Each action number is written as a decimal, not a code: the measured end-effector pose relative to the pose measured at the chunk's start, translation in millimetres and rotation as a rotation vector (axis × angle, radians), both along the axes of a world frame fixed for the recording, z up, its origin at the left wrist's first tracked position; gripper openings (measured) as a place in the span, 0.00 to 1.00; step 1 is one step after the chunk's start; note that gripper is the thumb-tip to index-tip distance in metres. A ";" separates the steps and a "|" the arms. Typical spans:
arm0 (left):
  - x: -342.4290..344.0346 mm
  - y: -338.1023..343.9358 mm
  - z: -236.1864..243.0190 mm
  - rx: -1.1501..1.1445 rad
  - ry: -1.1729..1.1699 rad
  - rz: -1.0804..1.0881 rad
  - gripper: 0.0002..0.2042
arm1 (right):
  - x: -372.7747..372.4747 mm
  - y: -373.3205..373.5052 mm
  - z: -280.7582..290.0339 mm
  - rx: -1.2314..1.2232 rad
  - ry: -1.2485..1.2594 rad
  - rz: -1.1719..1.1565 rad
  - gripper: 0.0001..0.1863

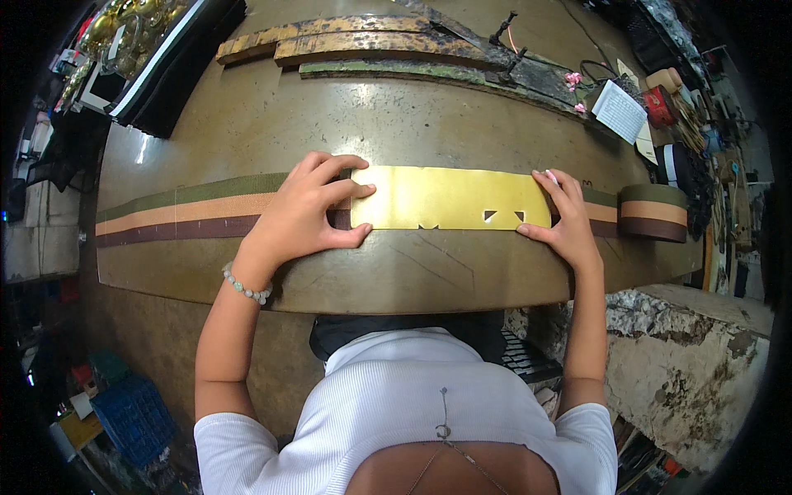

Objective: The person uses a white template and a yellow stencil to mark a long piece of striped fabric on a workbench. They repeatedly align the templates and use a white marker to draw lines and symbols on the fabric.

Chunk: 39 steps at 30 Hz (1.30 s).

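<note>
A flat yellow template [437, 195] with triangular cutouts near its lower edge lies over a long webbing strap [181, 207] striped olive, tan and dark maroon. My left hand [318, 202] grips the template's left end, fingertips at the upper edge and face, thumb at the lower edge. My right hand [561, 216] grips its right end between fingers at the top corner and thumb at the bottom corner. To the right, the strap leads to a thick roll [652, 213] of the same striped webbing.
Weathered wooden boards [363, 35] lie along the table's [412, 276] back. A black bulky item [177, 70] sits back left. A white card [619, 111], cables and clutter crowd the back right. A blue crate [132, 412] is low left; a rough pale block [676, 355] is low right.
</note>
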State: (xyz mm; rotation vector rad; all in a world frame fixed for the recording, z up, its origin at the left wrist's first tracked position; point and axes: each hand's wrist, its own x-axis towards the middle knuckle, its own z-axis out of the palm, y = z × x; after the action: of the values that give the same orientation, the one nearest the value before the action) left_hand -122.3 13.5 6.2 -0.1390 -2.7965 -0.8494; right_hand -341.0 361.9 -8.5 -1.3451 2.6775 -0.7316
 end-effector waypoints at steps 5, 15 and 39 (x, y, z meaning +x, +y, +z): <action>-12.1 52.6 -4.8 -0.227 -0.078 0.114 0.13 | 40.5 -23.8 20.6 -0.307 -0.038 -0.240 0.20; -20.0 84.3 -16.4 -0.620 -0.007 0.199 0.30 | 136.6 -79.7 -0.2 -0.294 -0.107 -0.063 0.06; -21.3 74.3 -18.8 -0.483 0.074 0.179 0.26 | 135.4 -111.3 -15.1 -0.366 0.028 0.024 0.03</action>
State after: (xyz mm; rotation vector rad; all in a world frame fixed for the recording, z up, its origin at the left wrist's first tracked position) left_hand -143.6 87.8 -12.6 0.0062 -2.8323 -0.1169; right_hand -205.6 250.6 -23.7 -1.4619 2.6319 -1.2567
